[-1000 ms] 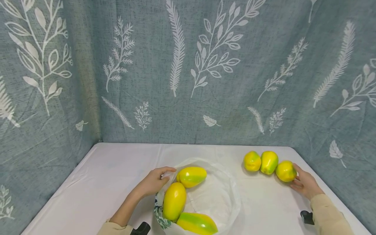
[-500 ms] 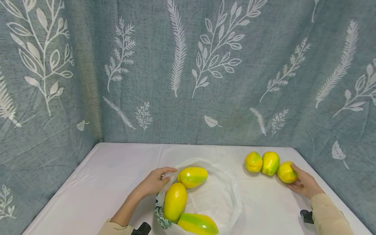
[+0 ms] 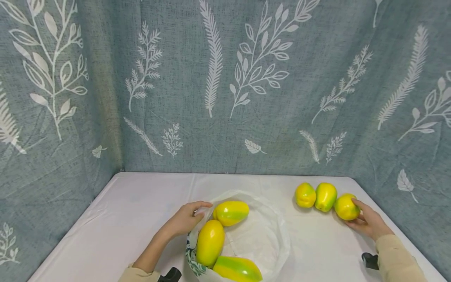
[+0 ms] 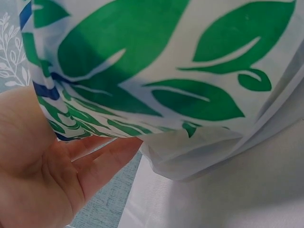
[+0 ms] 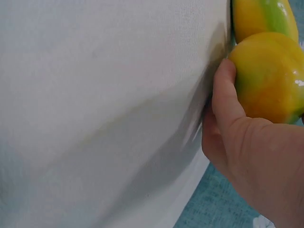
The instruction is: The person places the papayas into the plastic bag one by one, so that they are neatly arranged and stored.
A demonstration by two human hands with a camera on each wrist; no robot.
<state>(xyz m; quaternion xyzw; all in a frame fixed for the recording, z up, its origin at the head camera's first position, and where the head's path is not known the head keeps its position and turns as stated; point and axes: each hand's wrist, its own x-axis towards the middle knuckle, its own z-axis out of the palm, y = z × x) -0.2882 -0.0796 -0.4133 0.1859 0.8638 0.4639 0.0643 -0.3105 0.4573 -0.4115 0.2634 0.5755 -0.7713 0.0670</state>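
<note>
In the head view my left hand (image 3: 188,217) holds the left rim of a white bag (image 3: 285,231), which stands wide open. Up close in the left wrist view, the fingers of my left hand (image 4: 61,171) run behind the bag's green leaf-printed side (image 4: 199,90). Inside the bag lie a yellow-green papaya (image 3: 230,213) at the back, another papaya (image 3: 210,243) on the left and a third papaya (image 3: 237,269) in front. At the right of the table, my right hand (image 3: 368,221) grips a papaya (image 3: 347,206), thumb and fingers around its right side.
Two more papayas, one on the left (image 3: 305,195) and one in the middle (image 3: 325,197), sit beside the gripped one. A white cloth covers the table (image 3: 141,203). Blue-grey curtains (image 3: 183,78) with white plant prints hang behind and at both sides.
My right hand and its papaya have shifted slightly right, a little away from the middle papaya. The left hand and the bag look unchanged.
</note>
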